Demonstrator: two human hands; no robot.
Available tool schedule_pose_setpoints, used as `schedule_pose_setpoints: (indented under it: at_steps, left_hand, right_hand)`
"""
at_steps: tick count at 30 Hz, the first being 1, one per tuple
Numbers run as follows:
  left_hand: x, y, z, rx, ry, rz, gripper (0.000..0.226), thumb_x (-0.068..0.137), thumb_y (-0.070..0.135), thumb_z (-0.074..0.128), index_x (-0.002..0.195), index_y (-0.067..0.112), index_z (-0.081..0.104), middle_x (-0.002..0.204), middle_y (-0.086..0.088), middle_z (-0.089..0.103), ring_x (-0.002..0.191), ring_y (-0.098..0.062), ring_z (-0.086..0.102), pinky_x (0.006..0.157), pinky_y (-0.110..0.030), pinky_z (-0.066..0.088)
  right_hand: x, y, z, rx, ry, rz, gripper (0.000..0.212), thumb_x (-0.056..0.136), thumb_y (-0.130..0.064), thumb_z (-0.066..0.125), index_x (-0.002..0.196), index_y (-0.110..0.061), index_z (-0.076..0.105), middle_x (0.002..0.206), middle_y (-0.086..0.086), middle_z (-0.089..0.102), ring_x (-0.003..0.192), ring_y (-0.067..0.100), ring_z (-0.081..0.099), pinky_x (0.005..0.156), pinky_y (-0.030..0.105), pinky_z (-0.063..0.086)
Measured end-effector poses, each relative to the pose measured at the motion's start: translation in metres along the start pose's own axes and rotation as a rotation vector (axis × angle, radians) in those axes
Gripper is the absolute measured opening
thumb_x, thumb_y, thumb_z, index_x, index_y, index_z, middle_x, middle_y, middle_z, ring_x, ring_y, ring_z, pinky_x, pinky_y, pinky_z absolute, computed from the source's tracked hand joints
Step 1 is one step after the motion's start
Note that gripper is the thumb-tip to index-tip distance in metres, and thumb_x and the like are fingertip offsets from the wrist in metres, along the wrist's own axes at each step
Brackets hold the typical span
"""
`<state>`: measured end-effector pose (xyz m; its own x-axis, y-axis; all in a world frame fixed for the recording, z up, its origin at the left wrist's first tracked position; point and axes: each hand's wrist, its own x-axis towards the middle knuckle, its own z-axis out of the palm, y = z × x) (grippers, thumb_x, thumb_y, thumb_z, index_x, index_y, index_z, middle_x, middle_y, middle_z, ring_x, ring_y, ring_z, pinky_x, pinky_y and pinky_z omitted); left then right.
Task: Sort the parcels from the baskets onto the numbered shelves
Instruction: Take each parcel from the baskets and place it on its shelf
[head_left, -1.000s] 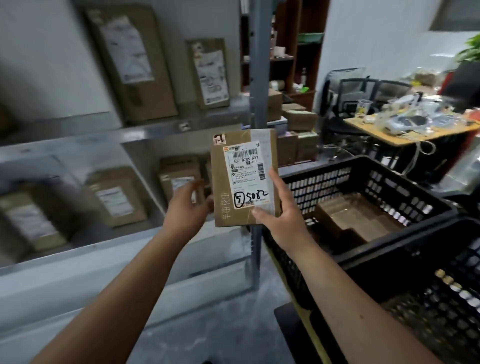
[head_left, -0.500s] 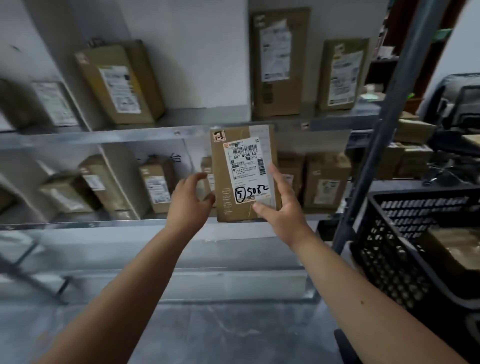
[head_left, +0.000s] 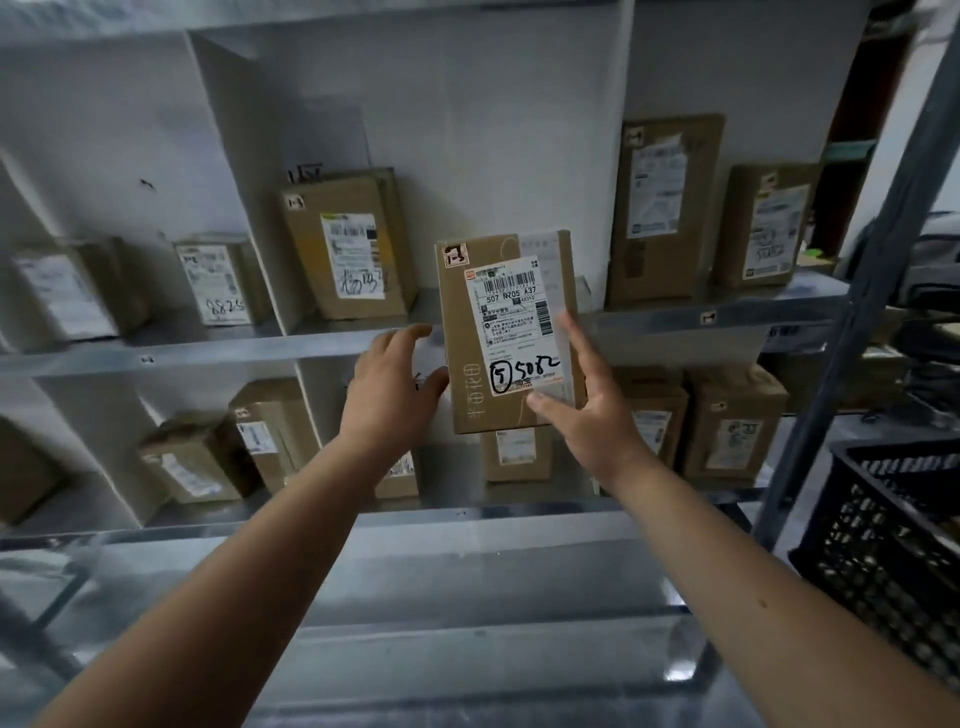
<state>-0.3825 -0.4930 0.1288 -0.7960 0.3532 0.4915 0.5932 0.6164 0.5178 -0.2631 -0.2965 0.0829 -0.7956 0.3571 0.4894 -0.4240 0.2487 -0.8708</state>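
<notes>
Parcel (head_left: 501, 332): brown carton, held upright in front of the shelf unit, level with the front edge of the middle shelf (head_left: 260, 353). White label faces the camera; handwritten "5082" with a circled digit at the label's lower end. Right hand (head_left: 582, 410) grips the parcel's lower right corner, thumb across the front, fingers up its right edge. Left hand (head_left: 389, 395) grips the left edge, thumb touching it, fingers curled behind. Other labelled cartons stand in compartments on two shelf levels. Black basket (head_left: 883, 545) at lower right, beside the grey upright post (head_left: 852, 332).
</notes>
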Motion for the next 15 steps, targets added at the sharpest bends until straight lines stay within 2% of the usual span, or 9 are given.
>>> schedule_pose_setpoints:
  at_steps: [3, 8, 12, 15]
  left_hand:
    - [0.02, -0.006, -0.014, 0.114, 0.013, 0.08, 0.065, 0.096, 0.047, 0.068, 0.153, 0.027, 0.044, 0.155, -0.005, 0.048, 0.142, -0.031, 0.044, 0.114, -0.052, 0.042]
    - [0.052, -0.006, -0.024, 0.218, 0.036, 0.149, 0.07, 0.096, 0.054, 0.064, 0.155, 0.028, 0.037, 0.158, -0.005, 0.044, 0.145, -0.033, 0.041, 0.116, -0.056, 0.04]
    - [0.074, -0.003, -0.024, 0.206, 0.045, 0.157, 0.068, 0.097, 0.051, 0.064, 0.155, 0.03, 0.037, 0.157, -0.004, 0.045, 0.143, -0.032, 0.042, 0.113, -0.056, 0.042]
    - [0.089, -0.002, -0.022, 0.213, 0.056, 0.156, 0.066, 0.099, 0.05, 0.063, 0.156, 0.029, 0.037, 0.156, -0.005, 0.045, 0.142, -0.033, 0.043, 0.113, -0.054, 0.042]
  right_hand:
    - [0.018, -0.014, 0.005, -0.03, 0.0, -0.033, 0.089, 0.095, -0.005, 0.07, 0.153, -0.061, 0.033, 0.159, -0.013, 0.039, 0.142, 0.011, 0.049, 0.106, 0.043, 0.056]
    - [0.046, -0.029, 0.007, -0.131, -0.003, -0.09, 0.093, 0.093, -0.002, 0.072, 0.158, -0.052, 0.029, 0.159, -0.014, 0.036, 0.142, 0.007, 0.046, 0.103, 0.028, 0.055]
    - [0.069, -0.028, 0.005, -0.193, -0.011, -0.107, 0.105, 0.085, -0.004, 0.081, 0.155, -0.061, 0.025, 0.159, -0.016, 0.034, 0.144, 0.009, 0.044, 0.105, 0.035, 0.056]
    - [0.085, -0.02, 0.007, -0.218, 0.001, -0.123, 0.109, 0.082, -0.008, 0.084, 0.157, -0.058, 0.023, 0.161, -0.014, 0.031, 0.147, 0.011, 0.04, 0.108, 0.045, 0.055]
